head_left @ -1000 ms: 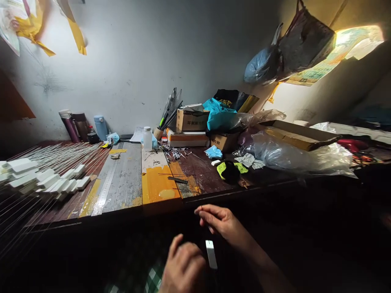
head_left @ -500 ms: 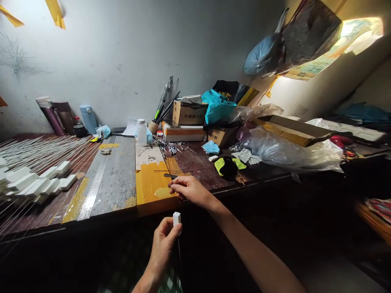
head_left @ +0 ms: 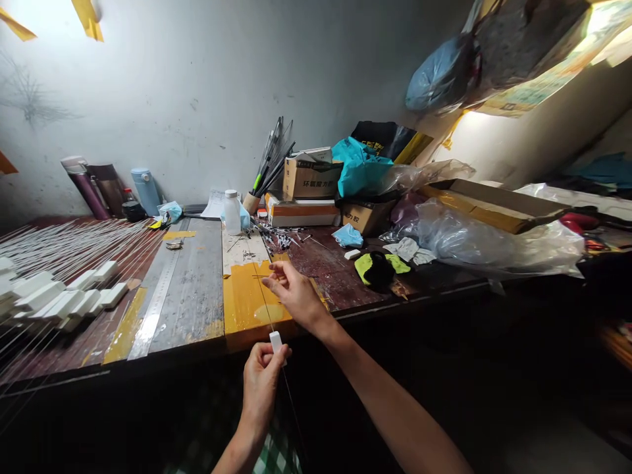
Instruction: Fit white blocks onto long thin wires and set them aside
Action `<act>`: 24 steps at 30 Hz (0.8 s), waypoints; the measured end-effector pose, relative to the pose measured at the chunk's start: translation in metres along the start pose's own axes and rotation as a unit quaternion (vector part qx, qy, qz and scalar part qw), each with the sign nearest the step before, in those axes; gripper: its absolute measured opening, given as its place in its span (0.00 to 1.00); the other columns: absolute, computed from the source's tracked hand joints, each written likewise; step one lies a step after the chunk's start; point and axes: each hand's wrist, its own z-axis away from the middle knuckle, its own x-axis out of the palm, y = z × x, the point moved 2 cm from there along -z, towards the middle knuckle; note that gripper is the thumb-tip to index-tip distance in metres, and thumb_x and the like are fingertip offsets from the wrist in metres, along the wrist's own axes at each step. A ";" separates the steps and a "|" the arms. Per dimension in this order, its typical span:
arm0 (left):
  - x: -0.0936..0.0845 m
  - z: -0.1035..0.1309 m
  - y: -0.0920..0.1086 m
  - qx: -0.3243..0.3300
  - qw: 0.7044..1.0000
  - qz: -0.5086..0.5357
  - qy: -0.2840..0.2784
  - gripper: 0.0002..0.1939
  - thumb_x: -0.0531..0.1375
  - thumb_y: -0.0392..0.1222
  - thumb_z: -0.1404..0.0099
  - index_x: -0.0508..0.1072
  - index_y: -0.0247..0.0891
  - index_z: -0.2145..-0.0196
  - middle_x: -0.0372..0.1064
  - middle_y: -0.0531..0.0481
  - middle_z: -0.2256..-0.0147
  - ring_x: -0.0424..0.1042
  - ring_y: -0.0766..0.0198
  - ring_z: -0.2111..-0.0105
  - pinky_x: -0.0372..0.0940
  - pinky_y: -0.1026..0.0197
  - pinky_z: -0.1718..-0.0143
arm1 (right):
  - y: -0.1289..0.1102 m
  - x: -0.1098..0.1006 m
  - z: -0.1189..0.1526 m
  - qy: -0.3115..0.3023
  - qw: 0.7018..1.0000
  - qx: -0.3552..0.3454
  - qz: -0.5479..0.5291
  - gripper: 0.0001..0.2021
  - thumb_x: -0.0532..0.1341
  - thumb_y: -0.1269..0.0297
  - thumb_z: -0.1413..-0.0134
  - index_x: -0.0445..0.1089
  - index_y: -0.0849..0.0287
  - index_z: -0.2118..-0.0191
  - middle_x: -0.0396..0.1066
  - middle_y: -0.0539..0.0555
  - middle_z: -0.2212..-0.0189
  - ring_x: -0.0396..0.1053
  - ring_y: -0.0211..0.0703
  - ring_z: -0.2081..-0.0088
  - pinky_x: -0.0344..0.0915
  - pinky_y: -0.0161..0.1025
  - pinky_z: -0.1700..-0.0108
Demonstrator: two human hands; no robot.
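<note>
My left hand [head_left: 261, 378] is closed around a small white block [head_left: 276, 341], gripped between thumb and fingers below the bench edge. A thin dark rod [head_left: 267, 304] runs up from the block's top over the yellow-taped board, and a thin line trails below the hand. Over that board [head_left: 241, 309] is my right hand [head_left: 295, 295], its thumb and index fingertips apart beside the rod. Thin dark sticks [head_left: 257, 276] lie on the tape at its fingertips. Nothing shows in its grasp, though the palm side is partly hidden.
At left lie many white blocks [head_left: 74, 299] on thin rods. A metal ruler [head_left: 157, 306] lies on the grey board. Behind are a white bottle [head_left: 231, 214], flasks [head_left: 145, 191] and cardboard boxes [head_left: 311, 178]. Black-and-yellow gloves [head_left: 380, 268] and plastic bags [head_left: 469, 230] lie right.
My right hand has moved slightly up and left; the dark flat blade-like piece at its fingers no longer shows. My left hand has tipped the white block and moved it slightly up and left.
</note>
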 end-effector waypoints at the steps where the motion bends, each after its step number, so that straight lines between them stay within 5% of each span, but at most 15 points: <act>1: 0.000 -0.001 0.001 -0.005 1.000 0.005 0.003 0.16 0.66 0.52 0.47 0.73 0.34 0.72 0.74 0.50 0.76 0.70 0.64 0.75 0.60 0.64 0.69 | 0.000 -0.002 0.013 0.009 1.000 -0.001 0.008 0.14 0.59 0.58 0.42 0.64 0.59 0.54 0.71 0.52 0.64 0.68 0.36 0.71 0.62 0.34 0.66; 4: 0.001 -0.002 0.004 -0.012 1.000 0.020 0.008 0.17 0.67 0.52 0.47 0.72 0.34 0.72 0.75 0.49 0.76 0.72 0.62 0.74 0.61 0.64 0.69 | 0.010 -0.004 0.066 0.023 0.998 0.035 0.045 0.09 0.55 0.58 0.40 0.63 0.57 0.58 0.72 0.51 0.66 0.67 0.35 0.77 0.61 0.33 0.71; 11: 0.005 0.005 0.006 -0.050 0.997 0.063 0.010 0.16 0.66 0.50 0.46 0.69 0.35 0.72 0.77 0.47 0.74 0.76 0.59 0.70 0.64 0.61 0.64 | 0.054 0.017 0.176 -0.083 0.974 0.203 0.064 0.05 0.60 0.66 0.47 0.62 0.55 0.65 0.70 0.48 0.71 0.65 0.37 0.75 0.56 0.32 0.75; 13: 0.006 0.008 0.007 -0.055 0.996 0.068 0.006 0.16 0.66 0.50 0.45 0.68 0.36 0.72 0.77 0.46 0.74 0.76 0.58 0.70 0.64 0.59 0.62 | 0.055 0.020 0.187 -0.083 0.975 0.196 0.070 0.01 0.57 0.67 0.44 0.64 0.55 0.66 0.68 0.47 0.73 0.63 0.36 0.75 0.57 0.32 0.73; 24: 0.001 0.014 0.012 -0.061 0.997 0.048 -0.005 0.17 0.65 0.52 0.45 0.67 0.36 0.73 0.78 0.43 0.74 0.76 0.56 0.71 0.65 0.57 0.62 | 0.052 0.015 0.190 -0.102 0.978 0.182 -0.010 0.11 0.50 0.61 0.37 0.66 0.56 0.66 0.65 0.46 0.77 0.64 0.37 0.73 0.57 0.31 0.70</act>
